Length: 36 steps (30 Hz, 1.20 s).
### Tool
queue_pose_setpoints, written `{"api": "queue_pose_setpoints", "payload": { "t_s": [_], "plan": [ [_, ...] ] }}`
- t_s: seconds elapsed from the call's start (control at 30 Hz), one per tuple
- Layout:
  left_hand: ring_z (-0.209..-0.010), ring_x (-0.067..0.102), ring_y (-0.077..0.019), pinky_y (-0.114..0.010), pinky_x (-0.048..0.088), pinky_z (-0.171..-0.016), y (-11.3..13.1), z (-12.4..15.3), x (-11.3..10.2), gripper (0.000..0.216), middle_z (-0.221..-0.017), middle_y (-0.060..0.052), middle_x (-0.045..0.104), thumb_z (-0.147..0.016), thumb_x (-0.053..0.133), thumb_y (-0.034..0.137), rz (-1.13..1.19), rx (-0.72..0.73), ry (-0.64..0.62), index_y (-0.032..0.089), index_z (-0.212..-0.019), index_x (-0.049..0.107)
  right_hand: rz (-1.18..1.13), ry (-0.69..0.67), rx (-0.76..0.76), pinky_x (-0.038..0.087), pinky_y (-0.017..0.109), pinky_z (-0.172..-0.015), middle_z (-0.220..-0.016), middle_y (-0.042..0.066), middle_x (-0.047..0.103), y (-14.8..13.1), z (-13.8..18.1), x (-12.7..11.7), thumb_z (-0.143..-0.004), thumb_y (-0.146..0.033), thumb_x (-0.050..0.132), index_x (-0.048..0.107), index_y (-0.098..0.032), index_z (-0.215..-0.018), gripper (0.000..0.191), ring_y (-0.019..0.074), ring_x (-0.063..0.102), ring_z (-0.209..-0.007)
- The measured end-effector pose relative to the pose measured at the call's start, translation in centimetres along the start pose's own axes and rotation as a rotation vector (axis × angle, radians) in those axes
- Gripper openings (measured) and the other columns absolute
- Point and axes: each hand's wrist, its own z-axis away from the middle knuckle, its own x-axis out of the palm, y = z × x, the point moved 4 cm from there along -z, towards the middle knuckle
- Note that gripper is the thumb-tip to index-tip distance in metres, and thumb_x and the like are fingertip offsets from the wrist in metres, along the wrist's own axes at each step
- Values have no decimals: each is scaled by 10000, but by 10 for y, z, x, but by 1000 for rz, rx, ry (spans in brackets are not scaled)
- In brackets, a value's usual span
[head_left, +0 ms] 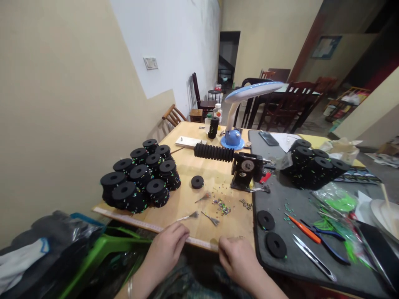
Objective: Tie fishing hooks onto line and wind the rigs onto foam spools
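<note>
My left hand (168, 248) rests at the table's front edge with its fingers curled together. Across from it, my right hand (239, 258) is closed too, thumb side inward. Whatever either hand may hold is hidden by the fingers. Just beyond them lie small feathery tufts on thin stems, one grey tuft (190, 215) near my left hand and another (212, 219) between the hands. Behind these is a scatter of tiny coloured beads (222, 206), with small metal bits (246, 204) to the right. A single black foam ring (197, 182) lies flat farther back.
Stacked black foam spools (124, 190) crowd the left side. A black winding device (247, 168) carries a row of foam rings, with a blue lamp (232, 139) behind. The grey mat (280, 265) holds an orange-handled tool (302, 228), pliers (327, 241), tweezers (313, 257) and more spools (314, 166).
</note>
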Motion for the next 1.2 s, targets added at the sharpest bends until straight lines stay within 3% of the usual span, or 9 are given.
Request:
{"api": "queue_pose_setpoints", "payload": {
  "t_s": [0.1, 0.27, 0.4, 0.53, 0.73, 1.2],
  "plan": [
    [-806, 687, -221, -286, 526, -753, 7, 16, 6, 215, -882, -86, 717, -936, 444, 187, -4, 37, 101, 218, -934, 657, -8, -3, 2, 249, 309, -532, -673, 60, 719, 1, 1, 1, -804, -105, 506, 574, -212, -775, 131, 222, 651, -595],
    [-1001, 706, -236, -269, 541, -899, 27, 37, 33, 257, -1150, -129, 730, -889, 512, 122, -67, 278, 134, 196, -1077, 670, -27, 10, -24, 260, 301, -531, -663, 42, 716, 1, 2, 0, -795, -90, 498, 563, -222, -765, 150, 207, 646, -583],
    [-961, 727, -255, -293, 591, -827, 31, 40, 55, 359, -1344, -183, 612, -867, 509, 112, -202, 335, 60, 162, -1205, 621, -28, 1, -52, 269, 295, -531, -660, 37, 713, 1, 1, 1, -809, -85, 490, 549, -225, -766, 158, 202, 648, -583],
    [-850, 752, -255, -288, 620, -734, 30, 42, 68, 399, -1356, -211, 589, -834, 533, 118, -289, 348, 42, 137, -1226, 607, 2, -23, -54, 276, 297, -538, -684, 51, 724, 3, 1, 5, -816, -78, 496, 555, -213, -786, 151, 210, 663, -611],
    [-744, 752, -201, -256, 619, -684, 31, 47, 72, 337, -1283, -196, 656, -910, 435, 155, -419, 390, 140, 106, -1190, 615, -9, -15, -59, 291, 281, -556, -690, 37, 722, 3, 3, 5, -821, -61, 503, 569, -203, -782, 161, 186, 662, -619],
    [-706, 736, -129, -183, 593, -677, 25, 53, 72, 366, -1313, -116, 652, -965, 355, 201, -498, 341, 148, 145, -1205, 626, -16, -72, -26, 326, 269, -574, -711, 39, 719, 5, 7, 2, -864, -73, 474, 586, -195, -796, 179, 188, 667, -642]
  ]
}}
